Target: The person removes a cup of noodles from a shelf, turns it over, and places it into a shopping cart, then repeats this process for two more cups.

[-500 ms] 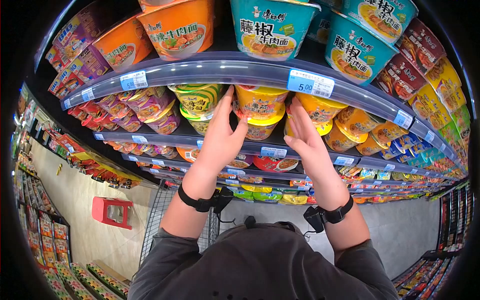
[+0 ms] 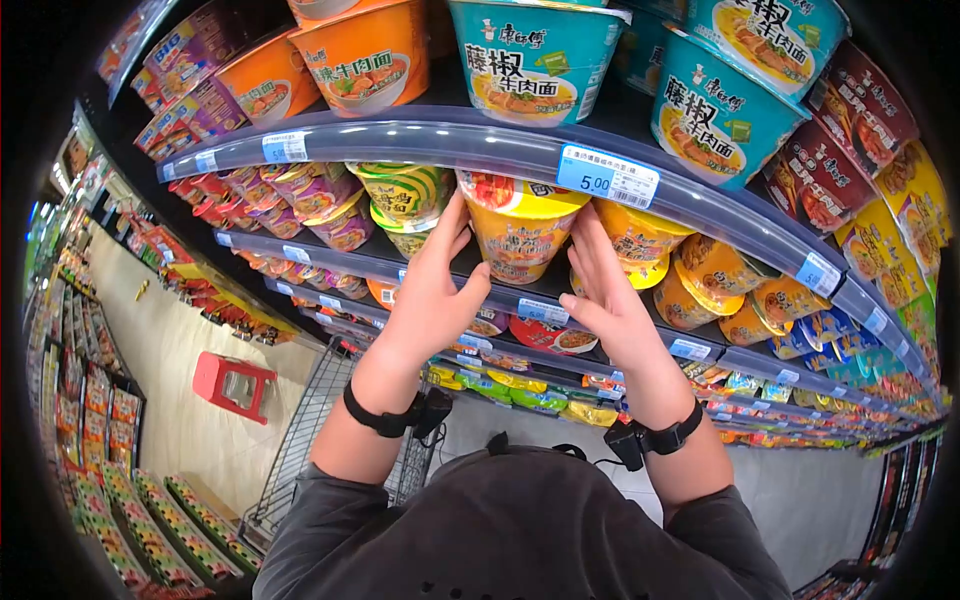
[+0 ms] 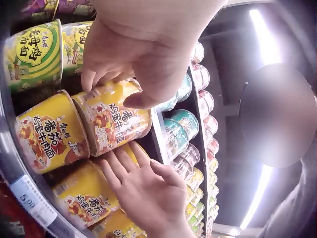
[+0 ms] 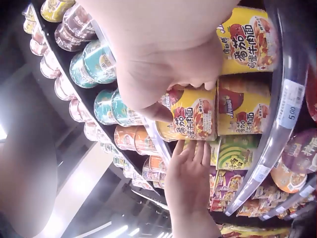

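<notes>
A yellow noodle tub (image 2: 522, 240) with a red picture on its lid juts out under the price rail, between my hands. Along its left side lie the fairly straight fingers of my left hand (image 2: 438, 290). My right hand (image 2: 612, 300) has its fingers at the right side, thumb apart from them. In the left wrist view, the upper tub (image 3: 111, 121) stands on a matching lower tub (image 3: 52, 131), and both hands flank the upper one. Fingertips of the left hand reach this tub (image 4: 190, 116) in the right wrist view too.
Green-striped noodle tubs (image 2: 405, 195) stand to the left and more yellow tubs (image 2: 640, 238) to the right. Overhead runs a clear shelf rail (image 2: 400, 140) with price tags, large teal tubs (image 2: 540, 60) above it. A wire cart (image 2: 300, 450) and red stool (image 2: 235, 385) are lower left.
The upper yellow tub has come forward and tilted toward me between both hands, so more of its lid shows. The head view has turned slightly.
</notes>
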Demonstrator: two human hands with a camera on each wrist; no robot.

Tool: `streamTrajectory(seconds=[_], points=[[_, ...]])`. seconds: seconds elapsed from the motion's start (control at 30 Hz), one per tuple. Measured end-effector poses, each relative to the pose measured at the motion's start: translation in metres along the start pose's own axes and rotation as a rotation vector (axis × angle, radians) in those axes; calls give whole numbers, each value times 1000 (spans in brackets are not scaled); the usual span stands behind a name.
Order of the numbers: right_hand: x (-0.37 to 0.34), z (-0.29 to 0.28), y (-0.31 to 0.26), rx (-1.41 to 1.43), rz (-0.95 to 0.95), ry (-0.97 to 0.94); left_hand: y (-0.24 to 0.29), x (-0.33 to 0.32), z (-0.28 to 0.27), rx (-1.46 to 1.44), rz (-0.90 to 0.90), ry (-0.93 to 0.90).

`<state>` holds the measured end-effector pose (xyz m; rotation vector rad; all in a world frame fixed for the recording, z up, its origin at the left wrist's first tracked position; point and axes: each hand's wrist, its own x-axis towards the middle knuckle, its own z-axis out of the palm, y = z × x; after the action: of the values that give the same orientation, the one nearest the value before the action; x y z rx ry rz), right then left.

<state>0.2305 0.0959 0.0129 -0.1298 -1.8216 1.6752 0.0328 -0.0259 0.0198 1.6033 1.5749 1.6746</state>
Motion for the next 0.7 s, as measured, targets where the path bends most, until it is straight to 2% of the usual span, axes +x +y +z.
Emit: streamTrajectory(seconds=[0.27,0.4,0.6,0.7], points=[[-50,-24,-6,137,-14,-224,20,-83,19,22,17,209],[-70,-33,3,241,41,-383,37,-133,35,272,-23,215],[-94,-27,47,354,271,-630,57,-208,68,343,-300,304],[-110,-15,89,427,306,-732,62,-247,80,365,-414,357]])
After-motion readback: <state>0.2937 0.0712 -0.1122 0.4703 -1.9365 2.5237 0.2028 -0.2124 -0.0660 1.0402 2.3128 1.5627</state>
